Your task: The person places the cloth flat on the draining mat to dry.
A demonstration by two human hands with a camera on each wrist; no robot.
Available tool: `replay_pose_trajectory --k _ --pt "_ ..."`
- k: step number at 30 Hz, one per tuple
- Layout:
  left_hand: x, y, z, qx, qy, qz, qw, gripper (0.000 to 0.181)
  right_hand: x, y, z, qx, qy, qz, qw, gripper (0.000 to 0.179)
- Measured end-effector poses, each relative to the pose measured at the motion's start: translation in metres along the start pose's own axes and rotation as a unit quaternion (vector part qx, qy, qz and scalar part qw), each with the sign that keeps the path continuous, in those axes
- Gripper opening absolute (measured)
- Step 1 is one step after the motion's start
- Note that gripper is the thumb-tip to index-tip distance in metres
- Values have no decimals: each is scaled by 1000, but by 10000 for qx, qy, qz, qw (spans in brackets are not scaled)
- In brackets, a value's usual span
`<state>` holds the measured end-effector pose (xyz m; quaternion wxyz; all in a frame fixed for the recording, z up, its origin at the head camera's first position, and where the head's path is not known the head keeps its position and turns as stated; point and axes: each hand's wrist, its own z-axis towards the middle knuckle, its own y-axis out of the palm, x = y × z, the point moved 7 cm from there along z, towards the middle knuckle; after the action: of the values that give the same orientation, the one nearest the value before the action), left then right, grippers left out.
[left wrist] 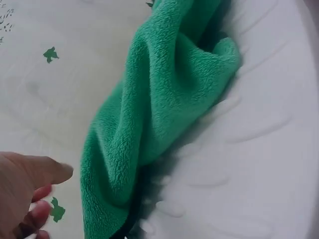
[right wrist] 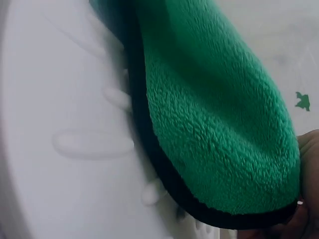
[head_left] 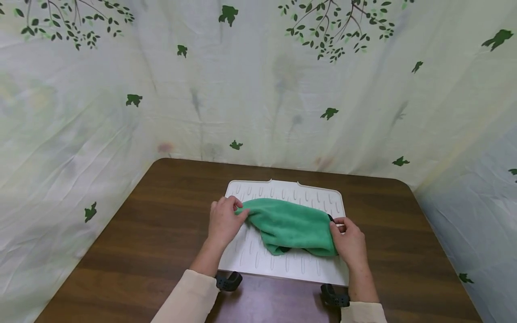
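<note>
A green terry cloth (head_left: 295,224) with dark edging lies bunched across a white ridged tray (head_left: 250,253). At the cloth's left end, my left hand (head_left: 226,220) hovers with its thumb and fingers apart. The left wrist view shows a gap between that hand (left wrist: 30,191) and the cloth (left wrist: 154,84). On the right, my right hand (head_left: 350,241) pinches the cloth's edge between thumb and fingers. In the right wrist view the cloth (right wrist: 214,134) covers part of the right hand (right wrist: 310,169), and its black border runs along the lower side.
Under the tray is a dark brown wooden table (head_left: 161,242) with rounded far corners. A pale curtain (head_left: 258,89) printed with leaves and branches surrounds the table. Black wrist devices (head_left: 229,281) sit on both wrists, beside cream sleeves (head_left: 187,298).
</note>
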<state>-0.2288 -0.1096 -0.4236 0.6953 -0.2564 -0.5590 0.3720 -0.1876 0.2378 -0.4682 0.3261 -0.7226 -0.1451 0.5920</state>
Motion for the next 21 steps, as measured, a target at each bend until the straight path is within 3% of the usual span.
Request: replay_pose_trajectory --k 3,7,11,15,18,21 --pt "-1 10 -10 -467 -70 172 9987 20 4 0 0 -4 100 -72 9999 35" --pt "2 29 -27 -1298 -1 301 9911 25 8 1 1 -46 191 -136 9997 43" --pt "9 45 -41 -1831 110 -221 9828 10 9 5 1 -317 254 -262 9988 47" --pt "16 58 -49 -2189 -50 -1245 9678 47 5 13 -2 -630 129 -337 9974 41" --pt "20 66 -53 -2233 -199 -1762 9585 78 -2 19 -4 -644 -86 -318 9974 33" --pt "23 72 -54 -2047 -280 -1869 9604 92 -9 24 -6 -646 -271 -283 9971 29"
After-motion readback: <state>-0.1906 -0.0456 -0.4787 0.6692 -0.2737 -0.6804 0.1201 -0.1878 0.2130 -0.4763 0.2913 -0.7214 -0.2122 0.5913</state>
